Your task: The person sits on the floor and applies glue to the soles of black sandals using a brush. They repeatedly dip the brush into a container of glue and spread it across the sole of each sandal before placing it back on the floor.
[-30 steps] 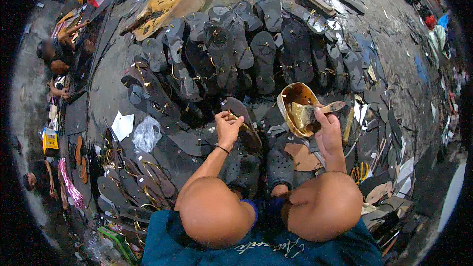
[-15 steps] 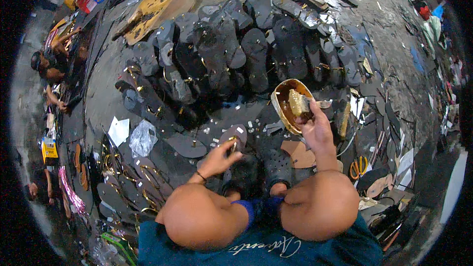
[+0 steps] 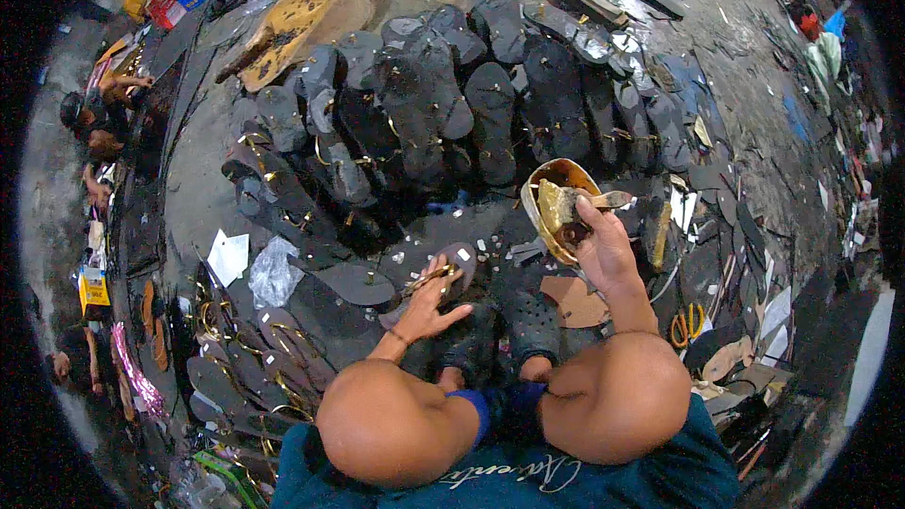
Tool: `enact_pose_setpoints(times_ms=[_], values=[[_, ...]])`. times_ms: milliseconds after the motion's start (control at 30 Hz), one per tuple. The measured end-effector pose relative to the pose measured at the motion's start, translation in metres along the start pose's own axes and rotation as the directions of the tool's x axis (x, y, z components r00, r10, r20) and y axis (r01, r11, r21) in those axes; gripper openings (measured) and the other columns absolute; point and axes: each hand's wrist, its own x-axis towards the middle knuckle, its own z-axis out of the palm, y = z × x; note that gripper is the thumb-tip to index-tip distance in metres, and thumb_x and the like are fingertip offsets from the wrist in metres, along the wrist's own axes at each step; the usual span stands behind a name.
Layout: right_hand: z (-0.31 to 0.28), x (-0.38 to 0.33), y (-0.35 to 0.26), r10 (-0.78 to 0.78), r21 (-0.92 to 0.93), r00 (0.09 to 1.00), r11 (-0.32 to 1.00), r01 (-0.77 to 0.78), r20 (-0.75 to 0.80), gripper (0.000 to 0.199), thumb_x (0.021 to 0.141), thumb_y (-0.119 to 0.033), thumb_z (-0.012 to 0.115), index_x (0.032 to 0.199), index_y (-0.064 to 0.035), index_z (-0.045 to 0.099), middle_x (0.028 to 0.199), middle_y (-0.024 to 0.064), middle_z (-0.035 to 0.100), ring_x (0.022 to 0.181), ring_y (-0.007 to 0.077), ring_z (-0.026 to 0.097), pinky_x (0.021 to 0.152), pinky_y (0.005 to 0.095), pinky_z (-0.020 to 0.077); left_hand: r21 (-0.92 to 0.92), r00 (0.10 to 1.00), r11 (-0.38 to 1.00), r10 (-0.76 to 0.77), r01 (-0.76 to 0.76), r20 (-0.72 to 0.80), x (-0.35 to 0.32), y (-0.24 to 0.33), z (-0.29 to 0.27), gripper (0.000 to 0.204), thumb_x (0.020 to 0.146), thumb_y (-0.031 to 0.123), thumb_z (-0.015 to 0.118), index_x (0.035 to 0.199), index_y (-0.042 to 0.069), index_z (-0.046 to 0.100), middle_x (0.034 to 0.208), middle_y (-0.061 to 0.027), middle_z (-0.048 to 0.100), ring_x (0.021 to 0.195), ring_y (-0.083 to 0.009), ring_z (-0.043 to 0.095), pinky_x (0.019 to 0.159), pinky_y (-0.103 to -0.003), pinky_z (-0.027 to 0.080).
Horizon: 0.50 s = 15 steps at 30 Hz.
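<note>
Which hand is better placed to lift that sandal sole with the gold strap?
Left. The left hand already rests on the sole, while the right hand is busy holding a brush over the glue bowl.

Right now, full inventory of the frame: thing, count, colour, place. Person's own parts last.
sandal soles: many, dark, spread in rows on the floor ahead
strapped sandals: many, dark with gold straps, piled at lower left
glue bowl: one, yellow-stained, near the right hand
board: one, yellow-brown, far left
plastic bag: one, clear, crumpled, left
paper scrap: one, white, beside the bag
scissors: one, orange handles, right
cardboard piece: one, brown, by the right forearm
clogs: two, dark, on the person's feet
left hand: on a gold-strapped sole
right hand: holds a brush over the bowl
</note>
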Motion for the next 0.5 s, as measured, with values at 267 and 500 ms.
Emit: enact_pose_setpoints(times_ms=[267, 500], values=[[0.07, 0.01, 0.003, -0.495, -0.663, 0.8, 0.478, 0.576, 0.339, 0.03, 0.085, -0.02, 0.074, 0.107, -0.001, 0.066, 0.095, 0.008, 0.071, 0.086, 0.0154, 0.067, 0.08, 0.03, 0.0521, -0.773, 0.979, 0.633, -0.176, 0.031, -0.105, 0.075, -0.007, -0.009, 0.049, 0.101, 0.04, 0.039, 0.134, 0.005, 0.047, 0.137, -0.0165, 0.048, 0.124, -0.0282, 0.047, 0.105, -0.042, 0.037], [0.098, 0.026, 0.024, -0.391, -0.665, 0.759, 0.372, 0.648, 0.521, 0.014, 0.084, -0.011, 0.073, 0.096, -0.0044, 0.068, 0.097, 0.0086, 0.069, 0.086, 0.0171, 0.065, 0.079, 0.0321, 0.0485, -0.974, 0.911, -0.189, -0.411, -0.121, -0.033, 0.063, 0.078, -0.085, 0.046, 0.102, 0.037, 0.033, 0.124, 0.005, 0.057, 0.109, -0.0089, 0.066, 0.095, -0.0207, 0.065, 0.081, -0.037, 0.055]])
